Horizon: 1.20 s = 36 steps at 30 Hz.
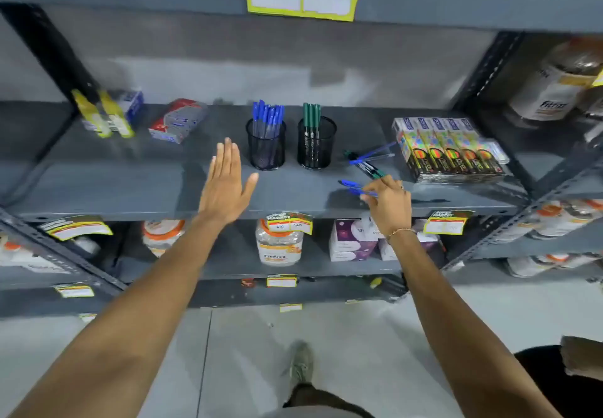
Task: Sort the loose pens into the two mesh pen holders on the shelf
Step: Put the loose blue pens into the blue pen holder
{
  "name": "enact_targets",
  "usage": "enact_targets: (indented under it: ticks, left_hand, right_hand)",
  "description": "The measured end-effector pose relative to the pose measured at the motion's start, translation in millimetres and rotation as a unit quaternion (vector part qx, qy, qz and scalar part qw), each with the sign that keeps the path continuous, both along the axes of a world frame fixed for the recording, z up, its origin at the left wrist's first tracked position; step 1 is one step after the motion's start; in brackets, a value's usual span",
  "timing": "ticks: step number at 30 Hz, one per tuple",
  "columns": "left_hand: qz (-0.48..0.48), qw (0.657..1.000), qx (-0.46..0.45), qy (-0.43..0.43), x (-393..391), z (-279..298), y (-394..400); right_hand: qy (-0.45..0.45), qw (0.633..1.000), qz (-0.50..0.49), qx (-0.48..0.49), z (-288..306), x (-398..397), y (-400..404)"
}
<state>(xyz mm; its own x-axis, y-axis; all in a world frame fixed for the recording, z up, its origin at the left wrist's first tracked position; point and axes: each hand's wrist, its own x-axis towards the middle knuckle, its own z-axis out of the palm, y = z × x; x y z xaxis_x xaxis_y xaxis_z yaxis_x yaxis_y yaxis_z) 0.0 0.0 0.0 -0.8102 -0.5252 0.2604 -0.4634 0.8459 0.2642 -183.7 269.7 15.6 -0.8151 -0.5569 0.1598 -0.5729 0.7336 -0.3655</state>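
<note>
The right hand (388, 204) is pinched on a blue-capped pen (354, 186) near the front edge of the grey metal shelf (130, 183), while the left hand (225, 186) hovers flat, fingers spread and empty, beside the black mesh holder of blue pens (266, 148). More loose pens (370, 161) lie between the black mesh holder of green pens (316, 147) and the stacked colourful boxes (450, 150). Risk: the light fingertip grip may let the pen slip and roll off the front edge, or it may be dropped among the green pens.

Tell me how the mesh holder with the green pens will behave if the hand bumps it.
The holder with the green pens is probably light: thin open mesh, only a few pens inside. Those green pens stand tall above its rim, so a knock could tip it. Its round wall suggests it would roll on the shelf once down.
</note>
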Motion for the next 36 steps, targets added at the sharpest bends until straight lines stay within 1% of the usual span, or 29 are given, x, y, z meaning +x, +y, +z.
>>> enact_targets:
  ticks: [4,10,13,17,21,25,28,30,31,32,34,35,36]
  left_hand:
    - [0.041,0.996,0.025,-0.07,-13,-17,-29]
    - [0.066,0.984,0.069,-0.149,-22,-33,-64]
    - [0.072,0.98,0.085,-0.163,-22,-36,-67]
    - [0.072,0.982,0.073,-0.158,-22,-38,-67]
    - [0.074,0.984,0.067,-0.151,-20,-37,-65]
    - [0.071,0.984,0.064,-0.149,-20,-36,-64]
    - [0.073,0.984,0.058,-0.153,-20,-36,-65]
    - [0.072,0.984,0.057,-0.155,-20,-36,-64]
    - [0.07,0.984,0.055,-0.154,-20,-36,-64]
    - [0.069,0.984,0.054,-0.154,-20,-36,-64]
    - [0.07,0.984,0.055,-0.153,-19,-35,-63]
    - [0.071,0.985,0.056,-0.15,-19,-34,-63]
    - [0.071,0.985,0.056,-0.148,-18,-34,-63]
  right_hand:
    - [-0.015,0.998,0.017,0.056,-5,-21,-11]
    - [-0.02,0.994,0.035,0.098,-5,-42,-22]
    - [-0.021,0.993,0.041,0.108,-5,-44,-28]
    - [-0.03,0.995,0.029,0.094,-2,-42,-35]
    - [-0.055,0.998,0.031,0.021,13,-36,-48]
    - [-0.097,0.988,0.012,-0.121,45,-29,-73]
    - [-0.1,0.958,0.021,-0.268,75,-20,-96]
    - [-0.088,0.936,0.013,-0.34,90,-14,-116]
    - [-0.1,0.918,-0.004,-0.383,97,-10,-128]
    - [-0.133,0.891,-0.021,-0.433,102,-7,-139]
    - [-0.166,0.858,-0.035,-0.484,107,-1,-159]
    - [-0.166,0.865,-0.03,-0.473,107,2,-167]
    - [-0.161,0.882,-0.016,-0.444,104,5,-176]
